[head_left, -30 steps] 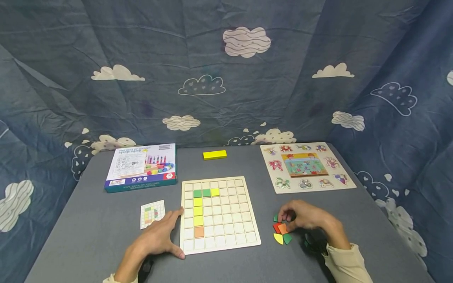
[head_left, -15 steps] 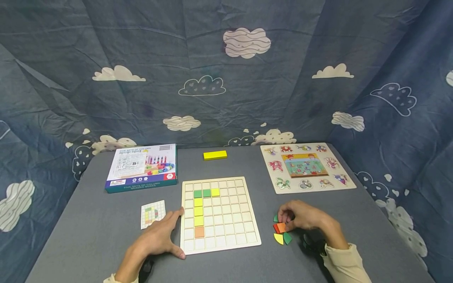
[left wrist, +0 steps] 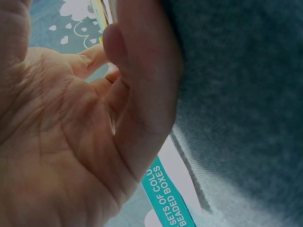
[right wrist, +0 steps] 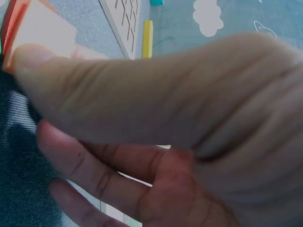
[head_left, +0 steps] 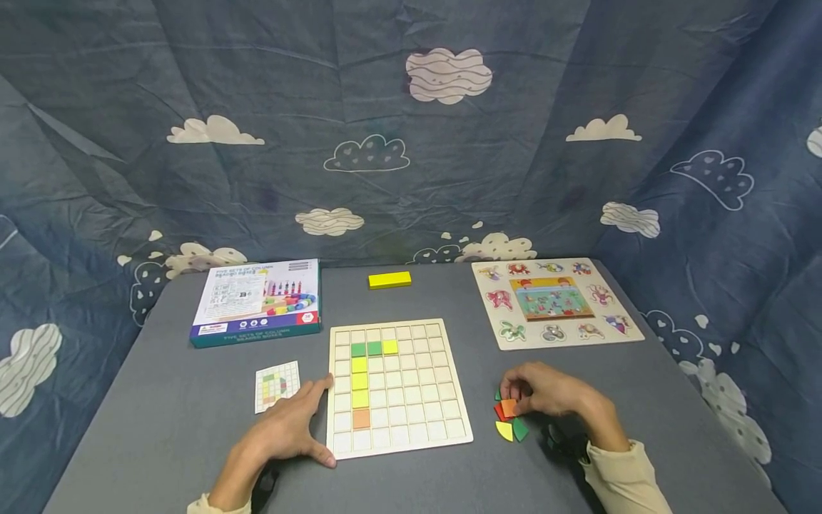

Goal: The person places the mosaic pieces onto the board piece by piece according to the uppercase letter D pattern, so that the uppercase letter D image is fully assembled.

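A wooden grid board [head_left: 417, 414] lies mid-table, with green, yellow and orange square tiles in some cells. My left hand [head_left: 282, 428] rests at its left side, fingertips touching the edge and thumb at the near left corner. Beside that hand lies a small pattern card [head_left: 276, 382], partly covered by it. My right hand [head_left: 552, 391] pinches an orange square tile [head_left: 508, 407] over a small pile. A red piece [head_left: 499, 412], a yellow quarter-round piece [head_left: 504, 431] and green pieces [head_left: 519, 429] lie around it. In the right wrist view my thumb presses on the orange tile [right wrist: 47, 33].
At the back left lies a beaded-boxes carton [head_left: 257, 303]. A yellow block [head_left: 389, 280] sits behind the board. A picture puzzle board [head_left: 507, 335] with sea animals lies at the back right. A cloud-patterned cloth [head_left: 366, 71] hangs behind the grey table [head_left: 411, 489].
My right hand has shifted slightly left, and the orange tile has moved slightly left and away from me with it. The left hand and the grid board stay put.
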### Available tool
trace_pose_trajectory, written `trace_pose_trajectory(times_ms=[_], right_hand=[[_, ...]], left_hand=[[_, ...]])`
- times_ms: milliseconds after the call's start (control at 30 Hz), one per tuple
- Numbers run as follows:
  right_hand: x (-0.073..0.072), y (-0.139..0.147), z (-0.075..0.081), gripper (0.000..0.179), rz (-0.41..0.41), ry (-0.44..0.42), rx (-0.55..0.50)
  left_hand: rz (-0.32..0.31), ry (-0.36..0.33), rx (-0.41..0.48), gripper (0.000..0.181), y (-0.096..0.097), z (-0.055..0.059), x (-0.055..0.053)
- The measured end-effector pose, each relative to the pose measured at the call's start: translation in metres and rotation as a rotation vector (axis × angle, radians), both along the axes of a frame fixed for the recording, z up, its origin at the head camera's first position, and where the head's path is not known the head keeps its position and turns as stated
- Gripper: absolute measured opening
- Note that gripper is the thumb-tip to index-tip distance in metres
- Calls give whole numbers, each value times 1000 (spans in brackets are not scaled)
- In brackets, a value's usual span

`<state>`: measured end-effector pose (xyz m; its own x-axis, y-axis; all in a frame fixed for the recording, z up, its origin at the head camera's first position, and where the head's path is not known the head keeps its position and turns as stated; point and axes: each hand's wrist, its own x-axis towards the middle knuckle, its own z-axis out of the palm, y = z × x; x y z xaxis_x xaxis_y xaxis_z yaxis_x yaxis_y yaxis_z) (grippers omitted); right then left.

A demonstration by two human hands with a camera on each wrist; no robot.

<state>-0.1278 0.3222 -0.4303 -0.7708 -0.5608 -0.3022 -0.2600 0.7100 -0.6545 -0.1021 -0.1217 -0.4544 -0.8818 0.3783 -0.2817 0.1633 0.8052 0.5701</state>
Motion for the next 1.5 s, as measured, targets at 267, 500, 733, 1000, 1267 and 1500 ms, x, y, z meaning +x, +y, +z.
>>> trace_pose_trajectory(times_ms=[267,500,733,1000,1267,1500], right_hand=[[0,1,3,9,28,62,24],[-2,-3,9,8,21,103,36],[-6,-15,13,7,31,164,33],[-13,-36,14,4,47,183,56],[-17,-63,11,6,53,184,67],[-21,-86,6,6,78,220,79]], left_hand=[[4,-18,10,133,0,1,0],[-1,2,4,131,1,0,-1],[-4,1,1,131,2,0,-2],[-11,4,18,131,2,-1,-2],[-15,13,16,131,1,-1,-1],[-19,15,7,131,0,0,-1]])
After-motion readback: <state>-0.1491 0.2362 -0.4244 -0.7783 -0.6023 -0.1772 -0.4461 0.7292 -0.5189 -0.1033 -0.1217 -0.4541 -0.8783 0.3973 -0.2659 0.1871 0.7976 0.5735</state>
